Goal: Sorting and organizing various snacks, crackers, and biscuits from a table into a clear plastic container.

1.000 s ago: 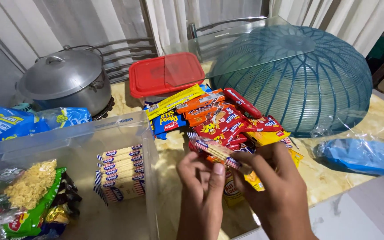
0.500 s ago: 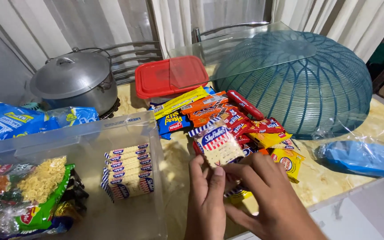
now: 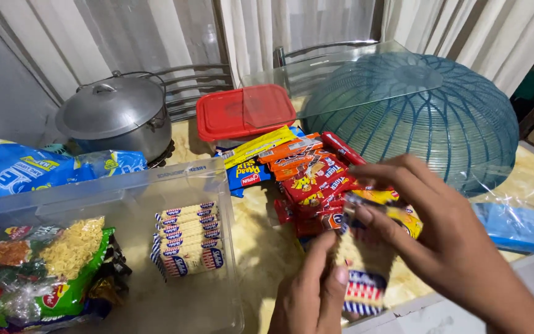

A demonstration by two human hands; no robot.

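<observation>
Head view: both hands work at the near edge of the desk (image 3: 261, 247). The left hand (image 3: 313, 297) pinches the lower left edge of a cracker packet (image 3: 366, 272) between thumb and fingers. The right hand (image 3: 446, 241) curls over the packet's upper end, fingertips pressing on the wrapper, so both hands grasp the same packet. This 2-point grip appears to steady the flat packet while it is turned. The packet's long axis runs near vertical in the picture, its striped end pointing toward the person and its far end toward the pile of snack packets (image 3: 310, 176). The packet is blurred, so its exact tilt cannot be told.

Left of the hands stands a clear plastic bin (image 3: 174, 179). Inside it, a row of matching cracker packets (image 3: 186, 241) stands on edge beside a noodle bag (image 3: 63, 260), probably packed upright to save room. Behind the pile sit a red-lidded container (image 3: 245, 111), a metal pot (image 3: 115, 117) and a teal mesh food cover (image 3: 415, 117).
</observation>
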